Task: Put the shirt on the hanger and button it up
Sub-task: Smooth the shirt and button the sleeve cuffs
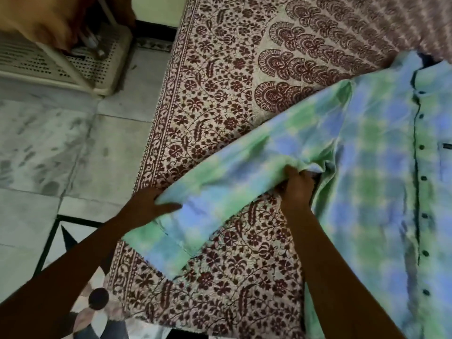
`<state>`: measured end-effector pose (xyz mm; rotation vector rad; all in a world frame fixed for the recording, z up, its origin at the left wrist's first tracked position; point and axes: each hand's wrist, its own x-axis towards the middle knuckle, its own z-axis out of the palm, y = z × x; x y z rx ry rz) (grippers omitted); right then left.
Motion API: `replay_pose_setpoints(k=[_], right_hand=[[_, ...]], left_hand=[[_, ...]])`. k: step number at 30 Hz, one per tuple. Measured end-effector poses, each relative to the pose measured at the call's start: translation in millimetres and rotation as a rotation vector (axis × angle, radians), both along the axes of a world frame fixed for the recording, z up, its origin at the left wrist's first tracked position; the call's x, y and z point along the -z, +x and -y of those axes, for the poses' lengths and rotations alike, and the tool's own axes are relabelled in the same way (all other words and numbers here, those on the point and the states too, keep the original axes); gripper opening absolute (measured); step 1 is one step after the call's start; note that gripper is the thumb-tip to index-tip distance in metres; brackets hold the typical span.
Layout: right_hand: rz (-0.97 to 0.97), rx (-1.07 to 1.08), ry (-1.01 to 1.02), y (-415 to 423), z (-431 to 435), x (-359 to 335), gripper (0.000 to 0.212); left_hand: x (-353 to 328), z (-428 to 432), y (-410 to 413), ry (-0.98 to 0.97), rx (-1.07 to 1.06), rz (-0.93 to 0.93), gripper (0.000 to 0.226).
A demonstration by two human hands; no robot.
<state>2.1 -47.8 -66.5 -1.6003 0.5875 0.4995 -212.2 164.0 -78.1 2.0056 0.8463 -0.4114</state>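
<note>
One green-and-blue checked cotton shirt (381, 167) lies front-up on the maroon floral printed bedspread (220, 94), placket with dark buttons (421, 147) running away from the viewer; seven buttons countable, looking fastened. One sleeve (220, 182) extends left-and-down toward the bed edge, its long axis diagonal. Left hand (149, 204) pinches the sleeve near the cuff, fingers closed on cloth; right hand (297, 187) bunches fabric at the armpit, nearer the body of the shirt. No hanger in view; hanging seemingly not begun
</note>
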Motion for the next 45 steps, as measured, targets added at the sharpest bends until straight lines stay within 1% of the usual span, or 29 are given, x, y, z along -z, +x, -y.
replay_pose_setpoints(k=[2, 5, 6, 8, 11, 13, 15, 16, 18, 19, 20, 22, 23, 25, 27, 28, 29, 30, 31, 33, 35, 36, 38, 39, 40, 41, 42, 44, 45], right_hand=[[-0.051, -0.122, -0.134, -4.7, 3.9, 9.4, 0.018], [-0.105, -0.202, -0.16, -14.3, 5.1, 12.8, 0.024], [-0.096, -0.272, -0.193, -23.2, 2.9, 10.9, 0.026], [-0.078, -0.363, -0.197, -49.0, -3.2, 7.9, 0.028], [-0.193, -0.306, -0.063, -93.7, -17.8, 13.6, 0.026], [-0.242, -0.322, 0.001, -115.4, -28.6, 16.7, 0.024], [-0.185, -0.29, -0.018, -128.7, -33.5, 20.4, 0.019], [-0.159, -0.251, -0.043, -135.8, -34.2, 22.1, 0.019], [-0.134, -0.197, -0.105, -147.6, -32.8, 24.3, 0.022], [-0.101, -0.208, -0.163, -149.8, -32.5, 25.1, 0.026], [-0.074, -0.244, -0.206, -149.7, -33.2, 25.2, 0.03], [-0.099, -0.305, -0.21, -148.7, -36.0, 21.7, 0.035], [-0.137, -0.35, -0.184, -151.2, -36.6, 19.3, 0.034], [-0.256, -0.5, -0.092, -163.1, -38.1, 16.3, 0.024], [-0.327, -0.611, 0.024, -185.4, -40.7, 16.6, 0.014], [-0.333, -0.619, 0.054, -196.8, -42.8, 18.6, 0.016], [-0.336, -0.591, 0.044, -204.2, -45.2, 20.3, 0.018], [-0.338, -0.54, 0.004, -207.7, -48.6, 20.1, 0.019], [-0.343, -0.488, -0.033, -210.0, -51.4, 18.9, 0.021], [-0.366, -0.428, -0.049, -209.5, -55.3, 15.9, 0.023], [-0.373, -0.443, -0.076, -208.8, -56.4, 15.6, 0.021], [-0.367, -0.469, -0.106, -208.9, -56.9, 15.5, 0.019], [-0.362, -0.513, -0.153, -207.1, -58.0, 14.2, 0.016], [-0.361, -0.52, -0.157, -205.2, -58.2, 13.3, 0.015], [-0.353, -0.515, -0.145, -203.5, -58.1, 11.0, 0.016], [-0.344, -0.502, -0.112, -202.5, -59.3, 7.1, 0.017], [-0.328, -0.485, -0.049, -200.8, -60.8, 2.8, 0.017], [-0.261, -0.444, 0.14, -195.8, -65.9, -7.4, 0.016], [-0.209, -0.426, 0.225, -191.4, -69.2, -11.7, 0.017]], left_hand=[[6.4, -6.9, -3.3, 0.061, -0.006, -0.021, 0.044], [4.8, -13.5, -6.3, -0.079, 0.08, -0.004, 0.078], [3.2, -16.1, -8.6, -0.125, 0.107, 0.001, 0.083], [2.9, -20.0, -13.1, -0.16, 0.148, 0.001, 0.072], [9.2, -23.3, -21.4, -0.213, 0.134, 0.021, 0.063], [15.5, -23.8, -26.1, -0.252, 0.094, 0.026, 0.044], [20.4, -24.6, -29.1, -0.203, 0.04, 0.014, 0.029], [24.2, -26.1, -32.1, -0.14, 0.015, 0.011, 0.035], [28.8, -27.6, -36.5, -0.068, -0.032, 0.019, 0.065], [28.2, -27.2, -37.4, -0.06, -0.023, 0.018, 0.069], [26.5, -27.6, -37.2, -0.086, -0.024, 0.002, 0.062], [17.3, -31.6, -40.0, -0.236, -0.057, -0.04, 0.035], [13.1, -34.0, -43.9, -0.317, -0.054, -0.056, 0.036], [10.9, -38.7, -52.2, -0.381, -0.045, -0.063, 0.042], [13.6, -39.1, -64.3, -0.434, -0.184, -0.047, 0.05], [16.7, -37.5, -70.4, -0.477, -0.29, -0.032, 0.065], [18.8, -34.0, -74.0, -0.465, -0.378, -0.029, 0.08], [18.8, -28.8, -75.2, -0.379, -0.407, -0.025, 0.085], [18.5, -22.3, -76.9, -0.224, -0.397, -0.012, 0.08], [17.3, -8.5, -81.3, 0.235, -0.288, 0.102, 0.066], [16.6, 2.9, -90.2, 0.585, 0.041, 0.344, 0.063], [19.5, 7.2, -97.5, 0.636, 0.254, 0.442, 0.064], [30.9, 14.0, -112.5, 0.554, 0.61, 0.486, 0.071], [35.8, 17.2, -117.9, 0.518, 0.706, 0.449, 0.074], [41.2, 19.3, -122.1, 0.508, 0.737, 0.425, 0.072], [43.6, 20.9, -123.7, 0.51, 0.704, 0.422, 0.064], [41.6, 23.1, -120.9, 0.501, 0.601, 0.441, 0.053], [20.3, 28.7, -106.1, 0.338, 0.166, 0.456, 0.023], [10.2, 30.2, -95.2, 0.202, -0.05, 0.429, 0.012]])
